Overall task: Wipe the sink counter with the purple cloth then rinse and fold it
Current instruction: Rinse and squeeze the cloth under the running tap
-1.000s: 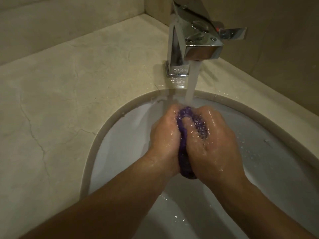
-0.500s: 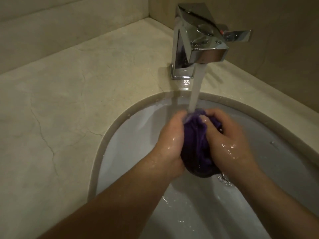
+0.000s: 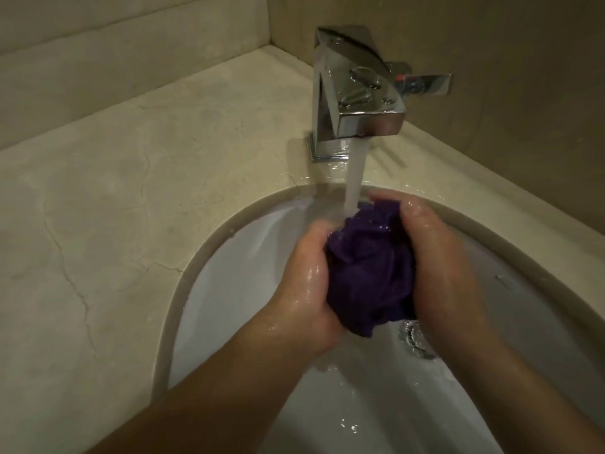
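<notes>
Got the purple cloth [image 3: 370, 273] bunched into a wad between both hands, left hand [image 3: 307, 273] cupped around its left side and right hand [image 3: 438, 257] curled over the top and right, fingers dug in on both. It's over the sink [image 3: 235, 257], right under the water stream [image 3: 355, 178] from the tap [image 3: 357, 103], which lands on the top of the wad. So I'd say this is the rinse step, with the counter [image 3: 131, 191] wipe presumably done. Next I figure it needs a good squeeze to wring it out, shut off the tap handle [image 3: 422, 83], then open it flat to fold. The drain [image 3: 415, 339] sits just below my right wrist. Nothing really in the way, though the counter edge by the tap base is wet, so not a great folding spot.
</notes>
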Action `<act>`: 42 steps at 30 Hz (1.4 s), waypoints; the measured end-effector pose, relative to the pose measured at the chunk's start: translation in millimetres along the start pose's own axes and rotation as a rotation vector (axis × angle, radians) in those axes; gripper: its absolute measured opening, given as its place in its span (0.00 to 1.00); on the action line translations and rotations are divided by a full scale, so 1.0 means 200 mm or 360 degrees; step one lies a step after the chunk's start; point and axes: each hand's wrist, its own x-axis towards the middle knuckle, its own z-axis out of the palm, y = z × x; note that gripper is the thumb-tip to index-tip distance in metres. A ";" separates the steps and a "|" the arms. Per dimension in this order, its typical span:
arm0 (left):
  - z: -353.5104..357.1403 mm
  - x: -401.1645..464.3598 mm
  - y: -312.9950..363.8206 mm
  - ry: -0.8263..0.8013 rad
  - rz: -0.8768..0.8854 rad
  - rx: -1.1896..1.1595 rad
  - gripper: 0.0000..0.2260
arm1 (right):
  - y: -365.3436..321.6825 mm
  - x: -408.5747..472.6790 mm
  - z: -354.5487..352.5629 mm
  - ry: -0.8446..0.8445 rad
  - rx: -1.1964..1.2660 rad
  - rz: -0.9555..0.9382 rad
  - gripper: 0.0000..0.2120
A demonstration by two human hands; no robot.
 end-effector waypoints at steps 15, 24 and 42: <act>-0.02 0.04 -0.02 0.0563 0.1069 0.1098 0.14 | 0.07 -0.08 0.07 -0.0007 -0.0651 0.0023 0.19; -0.01 0.05 -0.04 0.0573 0.1031 0.1079 0.15 | 0.08 -0.06 0.02 0.0004 -0.0845 -0.0069 0.21; -0.01 0.03 0.01 0.0049 0.0231 -0.0053 0.21 | -0.28 0.04 -0.02 0.0290 -0.0476 0.0232 0.29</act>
